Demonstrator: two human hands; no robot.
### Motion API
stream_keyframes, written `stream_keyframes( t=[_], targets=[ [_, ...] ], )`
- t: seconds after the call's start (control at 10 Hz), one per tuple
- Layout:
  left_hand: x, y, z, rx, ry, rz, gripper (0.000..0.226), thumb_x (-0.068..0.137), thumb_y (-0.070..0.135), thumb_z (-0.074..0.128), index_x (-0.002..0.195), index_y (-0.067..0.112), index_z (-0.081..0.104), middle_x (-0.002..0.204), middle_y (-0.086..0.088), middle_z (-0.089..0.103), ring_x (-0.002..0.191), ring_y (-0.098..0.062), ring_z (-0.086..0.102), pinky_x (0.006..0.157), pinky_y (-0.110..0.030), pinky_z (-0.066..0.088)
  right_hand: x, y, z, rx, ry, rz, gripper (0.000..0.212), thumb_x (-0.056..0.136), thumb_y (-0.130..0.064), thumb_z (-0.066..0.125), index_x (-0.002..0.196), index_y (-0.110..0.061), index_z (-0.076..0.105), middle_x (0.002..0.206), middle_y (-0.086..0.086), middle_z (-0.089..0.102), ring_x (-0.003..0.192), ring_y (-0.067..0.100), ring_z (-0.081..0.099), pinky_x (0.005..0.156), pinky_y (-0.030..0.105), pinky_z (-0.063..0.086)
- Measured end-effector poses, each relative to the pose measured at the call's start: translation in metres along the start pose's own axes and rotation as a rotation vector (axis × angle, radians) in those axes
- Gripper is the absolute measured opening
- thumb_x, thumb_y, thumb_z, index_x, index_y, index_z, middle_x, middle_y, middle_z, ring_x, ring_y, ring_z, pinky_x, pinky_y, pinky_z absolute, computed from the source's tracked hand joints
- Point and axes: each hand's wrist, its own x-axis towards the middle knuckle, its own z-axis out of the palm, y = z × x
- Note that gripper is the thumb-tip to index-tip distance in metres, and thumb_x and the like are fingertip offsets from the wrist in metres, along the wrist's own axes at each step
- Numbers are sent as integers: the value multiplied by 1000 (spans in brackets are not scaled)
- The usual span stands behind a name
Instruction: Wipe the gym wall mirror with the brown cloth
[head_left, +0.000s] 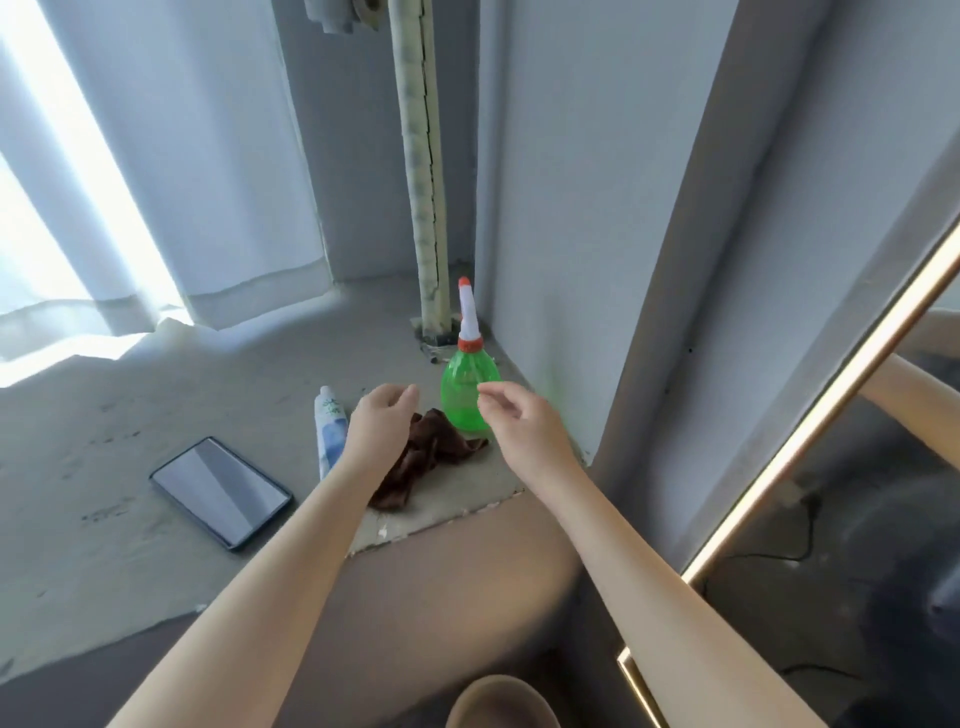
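1. The left hand (382, 421) is in the centre of the view, above the left part of the crumpled brown cloth (434, 452). Its fingers (410, 393) are loosely curled and hold nothing. Whether the hand touches the cloth cannot be told.
2. The right hand (519, 423) is just right of the left hand, in front of the lower body of the translucent green plastic spray bottle (467, 387). Its fingers are loosely curled, with thumb and forefinger close together, and grip nothing.
3. The brown cloth lies in a heap on the grey concrete surface (156, 545), near the corner of the pale wall. The green bottle stands upright just behind it, at its far right; the bottle carries a red collar and a white nozzle with a red tip.
4. A white and blue squeeze tube (331, 423) lies just left of the cloth, partly behind the left wrist.
5. A dark flat rectangular device with a reflective screen (221, 491) lies well to the left of the tube.
6. The wall mirror (857, 571) fills the right edge of the view, bordered by a lit gold-toned strip (810, 431). It is apart from both hands and reflects a forearm.
7. A cream insulated vertical pipe (423, 182) rises from the far corner behind the bottle.
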Motion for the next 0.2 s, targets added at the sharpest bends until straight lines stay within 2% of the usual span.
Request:
stream_keyframes(
  t=[0.1,0.2],
  targets=[
    [-23,41,-20,-507,-106,-101,38,106,31,44,83,9,64,84,-4,70,84,-24,65,85,-36,50,6,-29,-7,309,-1,59,26,103,-27,50,88,-15,68,94,6,71,92,22,67,84,31,54],
    [-55,75,-35,-691,-189,-64,53,107,39,37,68,9,55,55,-3,61,59,-17,61,72,-33,50,-3,-59,-24,600,-92,137,43,105,-37,43,77,-12,65,66,-1,68,65,13,65,62,23,52]
  ],
)
